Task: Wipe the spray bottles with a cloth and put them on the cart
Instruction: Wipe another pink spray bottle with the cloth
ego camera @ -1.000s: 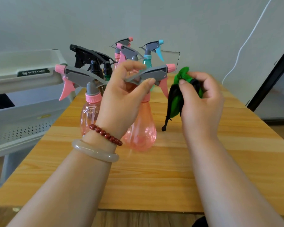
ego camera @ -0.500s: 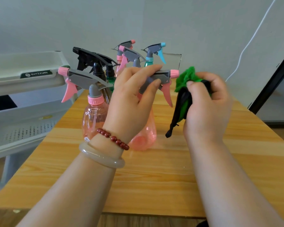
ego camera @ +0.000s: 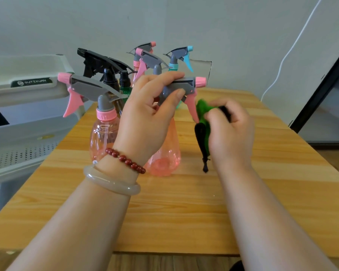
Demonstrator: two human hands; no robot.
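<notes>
I am holding the pink spray bottle (ego camera: 164, 153) by its grey head, my left hand (ego camera: 149, 114) curling round the top, fingers over it and thumb pressing its side. The bottle is standing upright in the middle of the frame, long axis vertical and nozzle pointing right. Its base is sitting at the wooden table (ego camera: 184, 212); I cannot tell whether it is resting there or just lifted.

Just to the right, my right hand (ego camera: 231, 132) is gripping the bunched green and black cloth (ego camera: 203, 114), which is meeting the pink trigger lever. So I am judging that the wipe is running down from the trigger along the body, with the right hand nearer.

I am counting seven bottles, though the back ones are overlapping. They are the one in my grip, a second pink bottle (ego camera: 104, 133) to its left, two black-topped bottles (ego camera: 108, 75), two pink-nozzled bottles (ego camera: 145, 57) and one teal bottle (ego camera: 179, 57) behind. There is one cloth. The cart (ego camera: 27, 90) is waiting at the left edge, nearer my left hand.
</notes>
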